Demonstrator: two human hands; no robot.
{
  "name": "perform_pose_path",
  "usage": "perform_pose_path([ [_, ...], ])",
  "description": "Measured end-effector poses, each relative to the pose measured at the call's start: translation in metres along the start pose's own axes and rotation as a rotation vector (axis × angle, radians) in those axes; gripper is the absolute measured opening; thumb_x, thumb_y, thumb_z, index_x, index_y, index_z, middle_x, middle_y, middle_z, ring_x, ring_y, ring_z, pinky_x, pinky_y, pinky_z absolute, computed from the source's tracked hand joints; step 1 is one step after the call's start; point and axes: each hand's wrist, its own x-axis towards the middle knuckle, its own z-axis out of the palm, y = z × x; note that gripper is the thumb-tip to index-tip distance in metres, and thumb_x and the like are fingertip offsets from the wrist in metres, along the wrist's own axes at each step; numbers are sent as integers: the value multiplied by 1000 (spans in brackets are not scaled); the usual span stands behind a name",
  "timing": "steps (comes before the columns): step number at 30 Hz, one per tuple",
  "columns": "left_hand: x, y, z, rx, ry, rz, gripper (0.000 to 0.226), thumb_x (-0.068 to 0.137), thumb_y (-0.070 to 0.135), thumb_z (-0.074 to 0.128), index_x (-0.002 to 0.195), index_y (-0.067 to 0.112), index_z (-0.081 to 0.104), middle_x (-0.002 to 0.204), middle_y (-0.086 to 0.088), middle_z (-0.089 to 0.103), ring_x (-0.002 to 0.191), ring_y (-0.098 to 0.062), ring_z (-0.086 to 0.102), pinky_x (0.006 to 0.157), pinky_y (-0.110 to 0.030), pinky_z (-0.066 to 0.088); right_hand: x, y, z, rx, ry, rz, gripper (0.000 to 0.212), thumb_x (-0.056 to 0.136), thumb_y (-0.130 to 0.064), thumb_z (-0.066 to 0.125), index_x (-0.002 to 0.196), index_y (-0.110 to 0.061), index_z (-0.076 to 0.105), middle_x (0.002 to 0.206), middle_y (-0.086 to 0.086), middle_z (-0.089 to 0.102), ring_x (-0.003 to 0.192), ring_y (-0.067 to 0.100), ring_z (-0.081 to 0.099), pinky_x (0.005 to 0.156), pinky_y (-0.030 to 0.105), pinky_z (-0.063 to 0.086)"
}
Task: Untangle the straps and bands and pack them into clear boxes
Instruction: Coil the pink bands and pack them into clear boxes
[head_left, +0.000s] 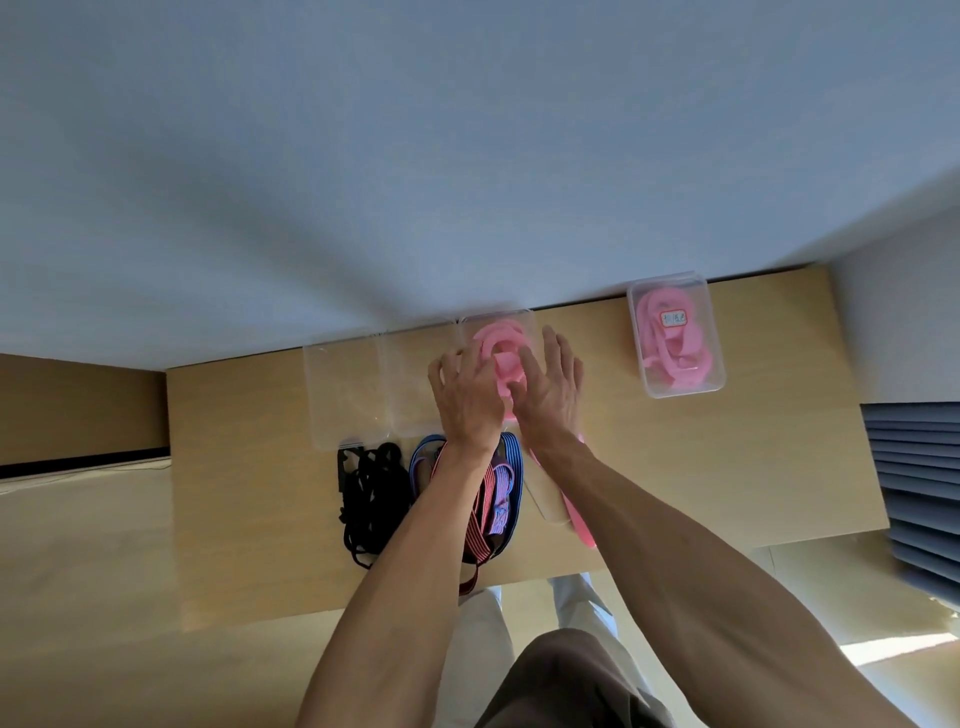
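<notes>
A pink band (500, 358) lies coiled in a clear box (522, 321) at the table's far edge. My left hand (467, 400) and my right hand (551, 395) press down on the coil from both sides, fingers spread. The band's loose tail (577, 514) trails toward me under my right forearm. A tangle of black straps (370, 499) and a bundle of blue, red-striped and purple straps (501, 488) lie on the table beneath my left forearm. Two empty clear boxes (343, 395) stand left of the pink one.
A lidded clear box (675, 338) holding another pink band stands at the far right of the wooden table (727, 457). A clear lid (545, 499) lies by the pink tail. A wall rises right behind the boxes. Window blinds (914, 478) are on the right.
</notes>
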Motion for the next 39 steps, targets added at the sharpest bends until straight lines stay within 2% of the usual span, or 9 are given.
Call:
perform_pose_path([
  [8, -5, -4, -2, 82, -172, 96, 27, 72, 25, 82, 97, 24, 71, 120, 8, 66, 124, -27, 52, 104, -47, 31, -6, 5, 4, -76, -143, -56, 53, 97, -19, 62, 147, -21, 45, 168, 12, 6, 155, 35, 2, 124, 52, 13],
  [11, -8, 4, -13, -32, -125, 75, 31, 77, 15, 77, 107, 16, 73, 124, -4, 68, 119, -32, 59, 96, -47, 44, -12, -2, -7, 23, -16, -12, 44, 93, -15, 63, 137, -14, 57, 160, 23, 28, 148, 40, 26, 116, 54, 28],
  [14, -24, 20, -32, -111, -80, -16, 37, 74, -1, 74, 110, 5, 73, 114, -15, 69, 97, -35, 66, 74, -43, 56, -27, -2, -23, 209, 143, 254, 42, 83, 1, 59, 125, -3, 64, 142, 25, 49, 124, 42, 50, 99, 50, 42],
  [17, -47, 41, -46, -270, -180, -74, 26, 89, 10, 52, 100, 2, 73, 99, -16, 69, 79, -38, 67, 62, -45, 55, -49, 13, -33, 317, 51, 473, 45, 80, 7, 53, 124, -1, 63, 123, 22, 59, 107, 42, 57, 83, 45, 44],
  [21, -67, 64, -34, -358, -479, -146, 26, 93, 8, 50, 109, 7, 71, 105, -14, 70, 94, -34, 66, 77, -41, 50, -83, 40, -29, 276, -73, 675, 31, 91, -24, 68, 116, -5, 64, 113, 19, 65, 102, 37, 62, 78, 39, 44],
  [24, -70, 73, -12, -315, -558, -186, 28, 94, 12, 46, 105, 15, 72, 103, -7, 72, 93, -29, 67, 79, -41, 55, -103, 57, -13, 223, -180, 681, 24, 88, -17, 65, 110, -7, 63, 110, 17, 65, 99, 36, 62, 77, 37, 44],
  [30, -74, 78, 22, -169, -494, -277, 23, 95, 20, 55, 114, 15, 65, 114, -9, 65, 105, -31, 63, 86, -46, 51, -103, 67, 10, 285, -108, 619, 22, 86, -13, 64, 106, -4, 60, 105, 19, 62, 92, 39, 61, 75, 41, 44],
  [35, -87, 80, 23, -224, -423, -354, 31, 92, 22, 58, 115, 3, 64, 115, -19, 58, 107, -37, 57, 87, -47, 45, -99, 65, 11, 541, -15, 792, 41, 87, -48, 71, 99, -9, 65, 93, 7, 63, 79, 26, 53, 72, 34, 40],
  [39, -84, 86, 14, -310, -417, -446, 29, 83, 21, 55, 106, 6, 66, 112, -16, 60, 102, -35, 58, 80, -42, 45, -93, 70, 3, 651, -84, 899, 28, 83, -37, 74, 89, -11, 70, 85, 7, 73, 77, 26, 67, 67, 33, 53],
])
